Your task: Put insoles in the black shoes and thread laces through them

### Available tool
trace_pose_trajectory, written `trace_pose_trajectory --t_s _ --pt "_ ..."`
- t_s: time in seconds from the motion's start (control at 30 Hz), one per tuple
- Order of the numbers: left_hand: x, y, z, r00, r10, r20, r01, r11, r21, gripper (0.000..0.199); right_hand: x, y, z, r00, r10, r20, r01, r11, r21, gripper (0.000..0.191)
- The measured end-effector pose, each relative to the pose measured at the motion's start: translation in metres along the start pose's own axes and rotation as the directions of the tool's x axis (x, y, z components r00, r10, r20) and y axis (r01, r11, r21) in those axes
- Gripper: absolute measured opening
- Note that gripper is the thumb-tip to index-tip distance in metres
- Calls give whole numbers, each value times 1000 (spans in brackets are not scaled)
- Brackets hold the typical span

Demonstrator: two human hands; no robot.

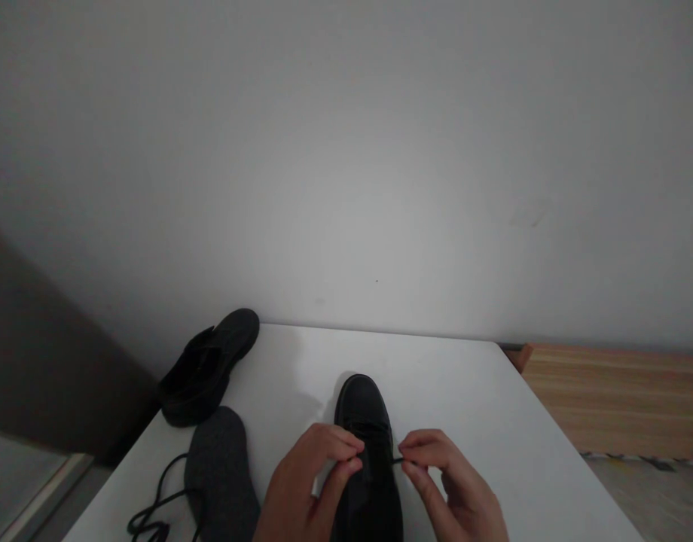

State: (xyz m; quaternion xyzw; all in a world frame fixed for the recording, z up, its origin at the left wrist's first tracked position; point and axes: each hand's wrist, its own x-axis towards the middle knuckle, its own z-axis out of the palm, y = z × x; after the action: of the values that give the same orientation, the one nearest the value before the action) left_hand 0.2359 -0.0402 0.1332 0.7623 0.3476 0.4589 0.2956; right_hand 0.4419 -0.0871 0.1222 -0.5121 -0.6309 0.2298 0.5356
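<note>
A black shoe (362,406) stands on the white table with its toe pointing away from me, between my two hands. My right hand (451,482), at the shoe's right side, pinches a black shoelace (398,460) between thumb and fingertips. A short stretch of the lace runs from those fingers to the shoe's edge. Over the left part of the shoe's upper, my left hand (318,478) is closed in a pinch; what its fingertips hold, if anything, does not show. The shoe's heel end falls outside the view.
A second black shoe (233,339) lies at the table's far left corner. Nearer me are a dark grey insole (219,452) and a loose black lace (154,508). A grey wall (380,188) borders the table (471,399) behind; a wooden board (612,399) is beyond its right edge.
</note>
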Motion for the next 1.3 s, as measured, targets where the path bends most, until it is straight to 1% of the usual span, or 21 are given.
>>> trace_pose_trajectory --t_s 0.07,0.1,0.17,0.2,0.27,0.33,0.4,0.47,0.53,0.63,0.73,0.8,0.87,0.97,1.03,1.07,1.1,1.17,1.23,1.3 --pt "0 3 -1 991 -133 -8 130 981 -147 15 3 -4 -3 994 82 -78 -75 993 88 10" --pt "-1 4 -1 978 -206 -15 198 957 -212 15 3 -5 -3 987 136 -87 -124 983 133 12" --pt "-4 2 2 941 -338 -29 310 891 -332 19 3 -4 0 968 244 -63 -224 948 227 18" --pt "-6 0 4 924 -382 -25 344 856 -386 22 3 -3 3 957 287 -38 -265 922 283 19" --pt "-7 -4 7 906 -424 -4 374 803 -464 29 2 0 11 940 340 -17 -303 857 417 23" --pt "-7 -8 10 902 -431 22 382 774 -505 33 2 4 18 927 374 -32 -297 782 548 27" --pt "-6 -13 12 900 -436 31 383 754 -534 36 3 7 23 911 410 -53 -287 720 632 31" --pt "-6 -18 12 891 -454 25 387 728 -565 36 6 10 24 895 441 -67 -289 688 665 32" --pt "-8 -23 12 879 -477 2 386 709 -590 36 9 11 20 877 474 -80 -299 668 682 31" --pt "-13 -29 10 869 -492 -44 363 697 -619 36 12 13 11 854 511 -96 -305 643 703 28" --pt "-18 -32 9 852 -516 -82 357 689 -630 35 12 16 4 840 530 -115 -305 636 709 27" --pt "-19 -33 9 833 -540 -122 353 687 -635 35 11 18 2 838 530 -127 -300 643 705 27" --pt "-18 -34 10 812 -557 -174 324 679 -658 35 10 20 0 840 524 -140 -290 653 700 26" --pt "-15 -32 11 796 -565 -215 280 659 -698 36 10 21 1 840 520 -153 -277 655 703 25" --pt "-15 -29 10 804 -559 -200 293 667 -686 36 10 20 2 836 523 -168 -268 655 706 25" --pt "-14 -25 9 817 -547 -184 309 684 -661 36 10 18 2 836 521 -171 -265 658 705 25" --pt "-14 -22 8 833 -528 -166 326 710 -624 36 11 16 4 841 514 -167 -266 661 701 25" --pt "-12 -13 5 883 -455 -114 337 784 -521 34 11 10 6 863 489 -126 -283 675 681 27" --pt "-8 -5 2 943 -326 -61 273 868 -415 31 9 3 10 891 453 -46 -325 703 633 29" --pt "-3 0 2 984 -176 -31 155 927 -340 27 6 -4 17 907 417 66 -380 738 557 29"
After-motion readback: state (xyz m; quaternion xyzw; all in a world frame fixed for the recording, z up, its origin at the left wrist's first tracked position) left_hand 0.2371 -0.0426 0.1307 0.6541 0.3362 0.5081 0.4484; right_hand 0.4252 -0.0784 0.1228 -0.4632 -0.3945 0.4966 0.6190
